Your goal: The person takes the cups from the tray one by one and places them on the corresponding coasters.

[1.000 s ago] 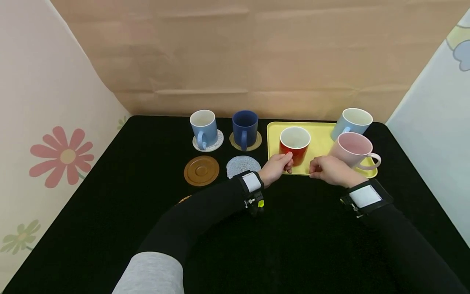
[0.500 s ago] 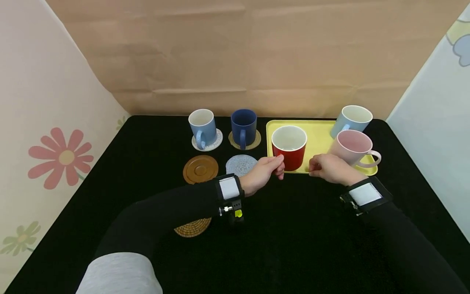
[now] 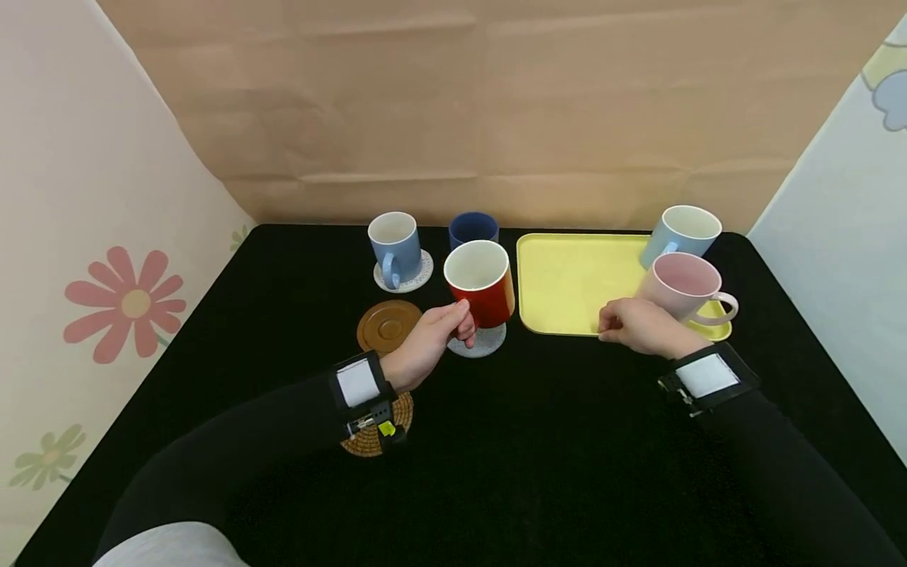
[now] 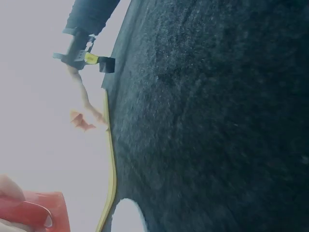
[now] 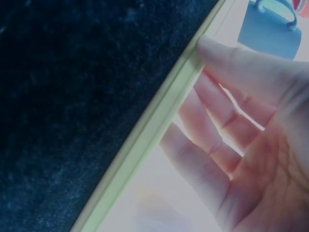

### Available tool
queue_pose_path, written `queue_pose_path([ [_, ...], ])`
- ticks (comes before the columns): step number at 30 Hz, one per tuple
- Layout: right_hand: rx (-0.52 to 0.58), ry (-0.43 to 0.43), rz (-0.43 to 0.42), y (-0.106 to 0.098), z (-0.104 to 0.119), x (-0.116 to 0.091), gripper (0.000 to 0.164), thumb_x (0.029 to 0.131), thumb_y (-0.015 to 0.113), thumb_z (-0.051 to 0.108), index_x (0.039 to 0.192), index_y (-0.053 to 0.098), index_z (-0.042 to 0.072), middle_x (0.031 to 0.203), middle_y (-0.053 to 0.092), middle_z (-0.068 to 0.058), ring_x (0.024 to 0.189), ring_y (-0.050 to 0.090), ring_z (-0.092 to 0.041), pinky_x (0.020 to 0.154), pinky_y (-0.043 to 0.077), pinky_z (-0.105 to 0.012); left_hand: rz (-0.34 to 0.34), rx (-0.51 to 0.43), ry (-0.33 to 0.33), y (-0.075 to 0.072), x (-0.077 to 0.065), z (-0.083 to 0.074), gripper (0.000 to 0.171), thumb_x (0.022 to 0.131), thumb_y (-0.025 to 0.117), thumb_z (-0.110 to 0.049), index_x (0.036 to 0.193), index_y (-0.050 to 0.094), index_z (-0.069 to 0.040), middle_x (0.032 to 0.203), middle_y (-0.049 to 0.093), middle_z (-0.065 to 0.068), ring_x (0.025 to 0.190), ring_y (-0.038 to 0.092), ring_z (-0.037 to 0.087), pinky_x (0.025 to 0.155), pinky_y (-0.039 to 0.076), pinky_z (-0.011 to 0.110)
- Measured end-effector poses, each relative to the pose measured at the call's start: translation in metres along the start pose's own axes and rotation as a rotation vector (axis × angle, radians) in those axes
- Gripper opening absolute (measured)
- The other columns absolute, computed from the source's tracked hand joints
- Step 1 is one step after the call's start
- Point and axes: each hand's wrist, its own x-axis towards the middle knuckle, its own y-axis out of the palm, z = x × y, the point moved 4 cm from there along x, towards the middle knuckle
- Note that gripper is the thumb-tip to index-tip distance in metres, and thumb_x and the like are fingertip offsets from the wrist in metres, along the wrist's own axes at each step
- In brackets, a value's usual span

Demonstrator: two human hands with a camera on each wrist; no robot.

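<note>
My left hand grips a red mug by its handle. The mug is white inside and upright. It stands over a light grey round coaster, partly hiding it; I cannot tell if they touch. The left wrist view shows part of the red mug and a pale coaster edge. My right hand pinches the front rim of a yellow tray. In the right wrist view, the thumb lies on the tray rim with the fingers beside it. A pink mug and a light blue mug stand on the tray's right side.
Behind the red mug is a dark blue mug. A light blue mug stands on a white coaster. A brown coaster and a woven coaster lie near my left arm. Paper backs the black table.
My left hand has carried the red mug off the tray and leftward, from the tray's left side to over the grey coaster. My right hand has stayed at the tray's front rim.
</note>
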Motion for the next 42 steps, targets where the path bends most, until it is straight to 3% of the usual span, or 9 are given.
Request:
queue_pose_path([
  [12,0.002,0.009,-0.001,0.0,0.0,-0.001,0.015,0.085,0.073,0.005,0.076,0.062,0.012,0.07,0.054,0.004,0.065,0.049,-0.015,0.061,0.042,-0.033,-0.114,0.011,0.03,-0.031,-0.032,0.006,0.038,0.108,0.024,-0.025,0.078,0.041,-0.01,0.08,0.039,0.009,0.082,0.047,0.021,0.087,0.038,0.035],
  [20,0.001,0.012,-0.007,-0.001,0.002,-0.001,0.015,0.085,0.073,0.006,0.077,0.063,0.012,0.071,0.055,0.004,0.066,0.05,-0.015,0.062,0.042,-0.033,-0.22,-0.002,-0.001,-0.055,-0.048,0.012,0.037,0.108,0.026,-0.026,0.078,0.041,-0.009,0.08,0.039,0.007,0.086,0.047,0.025,0.089,0.037,0.038],
  [28,0.004,0.02,-0.009,-0.001,0.002,-0.002,0.014,0.085,0.073,0.005,0.077,0.063,0.011,0.07,0.055,0.004,0.065,0.05,-0.015,0.062,0.043,-0.033,-0.302,0.013,-0.034,-0.073,-0.059,0.021,0.037,0.108,0.029,-0.029,0.081,0.041,-0.007,0.083,0.039,0.008,0.088,0.044,0.021,0.09,0.036,0.037],
  [42,0.008,0.017,-0.012,0.0,0.0,-0.002,0.014,0.085,0.072,0.004,0.077,0.063,0.011,0.071,0.056,0.004,0.065,0.05,-0.015,0.061,0.043,-0.033,-0.373,0.111,-0.073,-0.077,-0.072,0.035,0.037,0.108,0.031,-0.027,0.083,0.045,-0.004,0.086,0.044,0.011,0.089,0.047,0.027,0.093,0.034,0.043],
])
